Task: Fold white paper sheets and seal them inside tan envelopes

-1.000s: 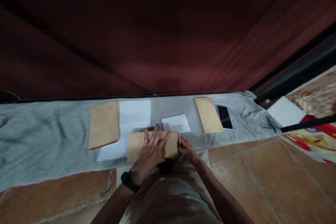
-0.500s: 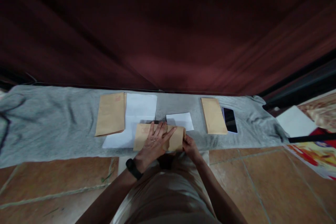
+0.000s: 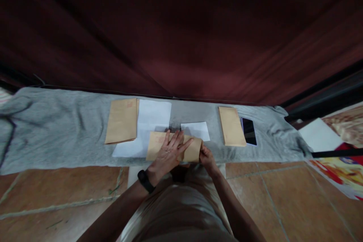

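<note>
A brown envelope (image 3: 155, 147) lies lengthwise on a grey cloth (image 3: 56, 128) right in front of me. My left hand (image 3: 170, 152), a dark band on its wrist, lies flat on it with fingers spread. My right hand (image 3: 206, 155) is closed in a pinch on the envelope's right end. A small folded white paper (image 3: 195, 131) lies just beyond the envelope. A larger white sheet (image 3: 150, 121) sticks out from under its left part.
A second brown envelope (image 3: 121, 120) lies at the left and a third (image 3: 231, 126) at the right, next to a dark phone (image 3: 248, 131). A dark red curtain (image 3: 181, 38) hangs behind the cloth. Brown floor tiles (image 3: 283, 196) and colourful printed paper (image 3: 340, 166) are at the right.
The view has shifted a little, so everything sits further right and higher in the picture. Both hands stay on the envelope in nearly the same pose.
</note>
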Demonstrator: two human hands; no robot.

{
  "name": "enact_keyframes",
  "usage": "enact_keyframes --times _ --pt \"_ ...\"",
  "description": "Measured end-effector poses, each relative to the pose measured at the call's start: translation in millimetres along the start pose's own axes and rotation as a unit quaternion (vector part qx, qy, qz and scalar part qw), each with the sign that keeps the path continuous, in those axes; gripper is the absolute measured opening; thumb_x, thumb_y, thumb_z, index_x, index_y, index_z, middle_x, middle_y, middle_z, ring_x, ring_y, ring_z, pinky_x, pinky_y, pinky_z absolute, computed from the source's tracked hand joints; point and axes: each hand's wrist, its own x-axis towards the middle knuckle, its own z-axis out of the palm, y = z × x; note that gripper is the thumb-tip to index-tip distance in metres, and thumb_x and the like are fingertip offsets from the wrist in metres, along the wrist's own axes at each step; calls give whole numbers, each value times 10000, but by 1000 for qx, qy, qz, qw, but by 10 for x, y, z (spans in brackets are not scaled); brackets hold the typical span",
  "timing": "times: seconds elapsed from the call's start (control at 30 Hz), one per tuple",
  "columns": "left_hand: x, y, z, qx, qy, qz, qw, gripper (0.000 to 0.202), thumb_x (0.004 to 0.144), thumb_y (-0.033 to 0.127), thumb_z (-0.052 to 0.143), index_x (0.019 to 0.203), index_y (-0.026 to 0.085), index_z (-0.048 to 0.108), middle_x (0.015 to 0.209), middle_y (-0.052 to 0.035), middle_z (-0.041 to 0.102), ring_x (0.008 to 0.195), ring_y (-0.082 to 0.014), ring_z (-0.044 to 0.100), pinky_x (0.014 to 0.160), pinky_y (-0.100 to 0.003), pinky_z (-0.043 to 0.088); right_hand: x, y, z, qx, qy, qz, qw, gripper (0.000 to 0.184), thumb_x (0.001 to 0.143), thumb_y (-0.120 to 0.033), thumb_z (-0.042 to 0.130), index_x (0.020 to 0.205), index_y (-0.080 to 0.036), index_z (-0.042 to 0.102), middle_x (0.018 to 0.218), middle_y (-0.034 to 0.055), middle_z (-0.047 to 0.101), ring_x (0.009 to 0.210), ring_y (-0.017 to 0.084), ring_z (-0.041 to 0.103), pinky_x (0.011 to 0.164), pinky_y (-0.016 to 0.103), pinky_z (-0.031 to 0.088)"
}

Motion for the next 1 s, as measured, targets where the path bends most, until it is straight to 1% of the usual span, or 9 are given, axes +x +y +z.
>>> enact_keyframes --times 0.23,0.3,0.43,0.57,0.7,0.77,0.83,0.93,1.0 --pt "52 19 -57 18 8 9 1000 1108 770 370 811 1628 352 110 1720 -148 91 1567 -392 132 1239 -666 69 40 11 40 15 29 0 999 470 713 -532 707 1072 -229 714 1035 71 753 1023 296 676 939 456 549" --pt "73 31 -68 24 11 10 1000 1102 775 396 806 1628 351 110 1718 -150 110 1568 -387 137 1241 -664 76 40 1 37 25 31 -16 999 479 715 -509 716 1100 -224 711 1048 65 762 1017 283 683 927 435 562" --pt "93 42 -61 36 13 9 999 1106 769 422 802 1626 357 107 1711 -150 160 1567 -381 151 1234 -677 102 41 6 23 26 38 -55 997 434 730 -452 718 1088 -207 721 1031 58 777 962 263 703 895 402 583" --pt "78 37 -45 32 22 11 999 1064 785 366 769 1627 349 117 1695 -149 223 1562 -379 181 1230 -680 108 65 58 23 25 36 -53 998 424 738 -447 710 1088 -208 719 1016 61 774 943 263 709 868 400 592" --pt "69 38 -55 26 32 10 999 990 821 283 697 1630 326 126 1650 -164 320 1531 -366 277 1232 -667 110 78 72 27 40 35 -40 998 453 717 -436 727 1107 -207 702 1009 64 768 923 259 716 873 402 589" --pt "78 40 -74 26 33 18 999 982 824 251 677 1631 319 122 1628 -168 352 1515 -361 313 1233 -668 102 75 35 20 39 40 -37 998 464 701 -445 741 1094 -203 697 1005 69 769 922 262 716 878 405 587" --pt "93 38 -92 24 31 29 999 997 811 233 679 1631 315 120 1615 -164 369 1505 -360 326 1235 -668 86 69 -29 8 34 30 -30 999 474 693 -479 754 1075 -204 697 987 73 770 919 273 715 858 408 593" --pt "112 21 -87 16 36 39 998 1009 793 218 687 1630 311 132 1607 -150 379 1503 -356 323 1240 -661 68 62 -140 -3 -11 -8 -12 1000 460 744 -552 731 1054 -213 707 913 69 765 896 283 717 796 398 603" --pt "111 -1 -49 9 44 40 998 998 792 219 688 1628 307 152 1609 -148 376 1505 -350 318 1242 -653 77 60 -198 1 -52 -29 -3 998 420 778 -558 723 1026 -219 722 842 62 756 873 282 718 759 383 604"
